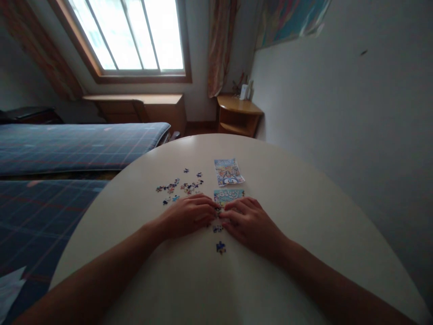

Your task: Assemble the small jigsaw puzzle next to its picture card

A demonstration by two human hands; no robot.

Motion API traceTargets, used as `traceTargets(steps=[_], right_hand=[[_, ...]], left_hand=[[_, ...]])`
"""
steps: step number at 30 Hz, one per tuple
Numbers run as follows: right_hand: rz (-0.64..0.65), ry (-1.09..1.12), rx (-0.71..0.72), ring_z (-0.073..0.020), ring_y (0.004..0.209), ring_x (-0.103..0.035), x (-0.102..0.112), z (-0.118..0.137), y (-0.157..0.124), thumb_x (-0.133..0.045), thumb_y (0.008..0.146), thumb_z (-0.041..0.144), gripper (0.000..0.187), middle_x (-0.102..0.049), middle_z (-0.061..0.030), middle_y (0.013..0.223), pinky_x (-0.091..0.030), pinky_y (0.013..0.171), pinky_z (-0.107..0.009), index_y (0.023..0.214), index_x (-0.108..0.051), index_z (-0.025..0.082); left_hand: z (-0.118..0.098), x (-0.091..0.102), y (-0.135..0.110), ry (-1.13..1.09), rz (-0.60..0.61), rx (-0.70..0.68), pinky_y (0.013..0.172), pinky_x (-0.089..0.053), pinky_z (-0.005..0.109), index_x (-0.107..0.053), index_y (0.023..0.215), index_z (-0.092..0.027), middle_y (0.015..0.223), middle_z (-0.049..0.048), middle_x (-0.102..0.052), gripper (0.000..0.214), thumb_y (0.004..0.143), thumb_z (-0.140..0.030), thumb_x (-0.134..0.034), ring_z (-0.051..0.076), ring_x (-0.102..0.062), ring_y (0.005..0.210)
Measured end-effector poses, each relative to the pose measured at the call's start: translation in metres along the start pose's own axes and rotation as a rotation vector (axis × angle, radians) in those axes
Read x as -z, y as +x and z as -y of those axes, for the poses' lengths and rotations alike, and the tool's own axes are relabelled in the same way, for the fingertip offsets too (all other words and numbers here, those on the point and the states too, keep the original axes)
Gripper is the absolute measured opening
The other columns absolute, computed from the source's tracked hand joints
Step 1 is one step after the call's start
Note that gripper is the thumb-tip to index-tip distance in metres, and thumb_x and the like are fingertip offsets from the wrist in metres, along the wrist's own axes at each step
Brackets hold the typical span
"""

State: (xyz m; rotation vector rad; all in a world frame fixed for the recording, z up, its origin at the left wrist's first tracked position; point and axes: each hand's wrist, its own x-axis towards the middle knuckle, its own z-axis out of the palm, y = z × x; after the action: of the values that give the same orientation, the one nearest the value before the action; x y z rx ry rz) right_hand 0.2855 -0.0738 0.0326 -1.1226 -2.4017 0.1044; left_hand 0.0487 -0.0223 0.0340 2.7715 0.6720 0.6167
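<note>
On the round white table [270, 180], my left hand [191, 213] and my right hand [248, 223] meet fingertip to fingertip at the lower edge of a partly joined jigsaw puzzle [229, 195] with "BLUEY" lettering. Both hands have bent fingers pressed onto small puzzle pieces, which they largely cover. Just below the fingers lies a puzzle piece [217, 229], and nearer to me is a loose blue puzzle piece [221, 247]. A printed picture sheet [228, 172] rests beyond the puzzle. To the left, several loose puzzle pieces [191, 186] are scattered.
A bed with a blue plaid cover [67, 149] stands left of the table. Behind are a wooden desk [162, 99] under the window and a corner shelf [240, 106]. The white wall [355, 113] runs along the right. Papers [10, 289] lie at lower left.
</note>
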Motion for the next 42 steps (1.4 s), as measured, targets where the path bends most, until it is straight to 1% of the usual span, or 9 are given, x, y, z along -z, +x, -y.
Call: traceTargets(steps=[3, 6, 9, 11, 15, 22, 29, 35, 42], right_hand=[[-0.014, 0.02, 0.004, -0.023, 0.104, -0.06, 0.002, -0.003, -0.002, -0.063, 0.092, 0.027, 0.018, -0.07, -0.0062, 0.109, -0.042, 0.096, -0.043, 0.109, -0.068, 0.024], [-0.047, 0.022, -0.009, -0.0238, 0.105, -0.06, 0.005, -0.009, -0.003, -0.063, 0.092, 0.026, 0.02, -0.07, -0.0069, 0.112, -0.043, 0.096, -0.045, 0.111, -0.067, 0.023], [-0.048, 0.018, -0.026, -0.0247, 0.106, -0.06, 0.008, -0.014, -0.004, -0.063, 0.091, 0.024, 0.023, -0.068, -0.008, 0.113, -0.045, 0.096, -0.046, 0.114, -0.065, 0.022], [-0.042, 0.016, -0.037, -0.025, 0.107, -0.059, 0.009, -0.015, -0.004, -0.063, 0.091, 0.024, 0.024, -0.068, -0.0083, 0.114, -0.045, 0.096, -0.047, 0.115, -0.064, 0.021], [-0.031, 0.021, -0.052, -0.0252, 0.107, -0.059, 0.007, -0.016, -0.004, -0.063, 0.091, 0.025, 0.024, -0.068, -0.0083, 0.114, -0.047, 0.096, -0.048, 0.115, -0.064, 0.022], [-0.04, 0.032, -0.08, -0.025, 0.107, -0.061, 0.004, -0.02, -0.005, -0.063, 0.091, 0.026, 0.023, -0.068, -0.008, 0.114, -0.047, 0.096, -0.048, 0.113, -0.065, 0.023], [-0.032, 0.032, -0.121, -0.0253, 0.107, -0.061, 0.007, -0.022, -0.004, -0.062, 0.092, 0.025, 0.019, -0.069, -0.0079, 0.114, -0.047, 0.096, -0.048, 0.111, -0.066, 0.023], [-0.023, 0.053, -0.139, -0.025, 0.108, -0.061, 0.007, -0.021, -0.004, -0.062, 0.092, 0.026, 0.018, -0.069, -0.0078, 0.114, -0.047, 0.096, -0.047, 0.109, -0.066, 0.022], [-0.021, 0.054, -0.134, -0.0248, 0.107, -0.061, 0.007, -0.021, -0.004, -0.062, 0.092, 0.025, 0.019, -0.069, -0.0082, 0.114, -0.046, 0.096, -0.047, 0.11, -0.066, 0.022]], left_hand=[[0.019, 0.015, -0.01, 0.153, -0.092, 0.178, 0.094, -0.051, 0.034, -0.069, 0.101, -0.023, 0.119, 0.0039, -0.069, 0.018, 0.097, -0.028, -0.052, 0.019, -0.063, 0.107], [0.045, 0.039, -0.026, 0.379, -0.127, 0.578, 0.092, -0.05, 0.038, -0.069, 0.103, -0.022, 0.118, 0.0058, -0.069, 0.02, 0.093, -0.031, -0.054, 0.025, -0.062, 0.108], [0.067, 0.06, -0.042, 0.474, 0.001, 0.968, 0.086, -0.05, 0.036, -0.069, 0.104, -0.023, 0.113, 0.0065, -0.071, 0.025, 0.092, -0.034, -0.05, 0.026, -0.065, 0.102], [0.074, 0.07, -0.05, 0.474, 0.057, 1.053, 0.078, -0.05, 0.035, -0.071, 0.1, -0.022, 0.106, 0.0089, -0.073, 0.027, 0.091, -0.036, -0.05, 0.028, -0.068, 0.095], [0.075, 0.077, -0.056, 0.441, 0.122, 1.092, 0.07, -0.047, 0.032, -0.073, 0.098, -0.023, 0.096, 0.0083, -0.075, 0.029, 0.089, -0.039, -0.05, 0.027, -0.069, 0.09], [0.07, 0.076, -0.051, 0.355, 0.222, 1.061, 0.07, -0.045, 0.029, -0.071, 0.105, -0.026, 0.102, 0.0048, -0.075, 0.029, 0.085, -0.042, -0.057, 0.024, -0.068, 0.091], [0.07, 0.074, -0.051, 0.309, 0.225, 1.043, 0.073, -0.047, 0.028, -0.072, 0.097, -0.022, 0.101, 0.0068, -0.074, 0.023, 0.084, -0.032, -0.057, 0.023, -0.068, 0.091], [0.071, 0.072, -0.052, 0.276, 0.199, 1.03, 0.074, -0.048, 0.026, -0.069, 0.11, -0.021, 0.103, 0.0067, -0.074, 0.031, 0.082, -0.032, -0.059, 0.022, -0.069, 0.092], [0.061, 0.075, -0.048, 0.267, 0.142, 0.991, 0.07, -0.048, 0.03, -0.072, 0.093, -0.022, 0.099, 0.0072, -0.074, 0.022, 0.083, -0.032, -0.056, 0.024, -0.069, 0.087]])
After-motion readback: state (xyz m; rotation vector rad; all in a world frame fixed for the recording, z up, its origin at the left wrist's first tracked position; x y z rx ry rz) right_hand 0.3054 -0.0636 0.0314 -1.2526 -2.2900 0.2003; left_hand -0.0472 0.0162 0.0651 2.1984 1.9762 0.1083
